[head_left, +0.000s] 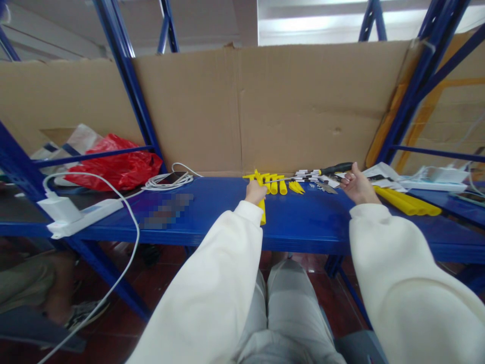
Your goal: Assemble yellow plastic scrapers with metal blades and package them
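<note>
My left hand [256, 192] is closed round a yellow plastic piece [262, 213] whose lower end sticks out below the fingers. My right hand [355, 184] grips the black handle of a screwdriver [336, 169]. The screwdriver's long shaft points left, toward the yellow piece in my left hand; whether its tip touches is too small to tell. Just right of my left hand, several yellow pieces [283, 187] stand in a row on the blue table [303, 217]. Yellow pointed parts [296, 188] and small metal parts [326, 188] lie between my hands.
Long yellow tubes [409, 202] lie right of my right hand, near a white power strip [435, 185]. On the left are a red plastic bag [117, 162], a coiled white cable [166, 182] and another power strip [89, 216]. Cardboard [189, 111] closes off the back. Someone's leg [60, 283] shows lower left.
</note>
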Demonstrator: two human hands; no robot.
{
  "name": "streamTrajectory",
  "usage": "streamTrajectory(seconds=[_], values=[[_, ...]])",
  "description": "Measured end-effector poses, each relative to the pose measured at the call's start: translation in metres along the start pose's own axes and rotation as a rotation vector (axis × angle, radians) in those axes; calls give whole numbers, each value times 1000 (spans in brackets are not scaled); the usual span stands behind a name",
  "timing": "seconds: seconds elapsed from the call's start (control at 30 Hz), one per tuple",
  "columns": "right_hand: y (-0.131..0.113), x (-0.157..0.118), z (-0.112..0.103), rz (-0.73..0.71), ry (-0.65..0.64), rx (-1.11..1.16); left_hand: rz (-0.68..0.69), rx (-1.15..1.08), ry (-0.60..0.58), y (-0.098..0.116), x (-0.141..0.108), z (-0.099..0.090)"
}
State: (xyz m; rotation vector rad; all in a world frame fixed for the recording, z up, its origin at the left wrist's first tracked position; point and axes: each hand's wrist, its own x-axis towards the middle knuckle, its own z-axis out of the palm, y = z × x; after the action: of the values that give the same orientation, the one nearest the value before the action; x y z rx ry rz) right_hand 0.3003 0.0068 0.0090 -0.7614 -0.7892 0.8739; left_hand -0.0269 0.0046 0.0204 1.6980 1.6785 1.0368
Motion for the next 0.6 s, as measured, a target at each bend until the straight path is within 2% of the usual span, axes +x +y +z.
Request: streamTrajectory(seconds=[0.3,0.5,0.6], values=[[-1,-1,3,50,92,16,-9,7,-1,2,-3,-1],[-3,-6,13,57,224,112,3,21,-10,2,-2,-1],[-5,-7,15,51,334,177,9,24,-8,1,-1,0]])
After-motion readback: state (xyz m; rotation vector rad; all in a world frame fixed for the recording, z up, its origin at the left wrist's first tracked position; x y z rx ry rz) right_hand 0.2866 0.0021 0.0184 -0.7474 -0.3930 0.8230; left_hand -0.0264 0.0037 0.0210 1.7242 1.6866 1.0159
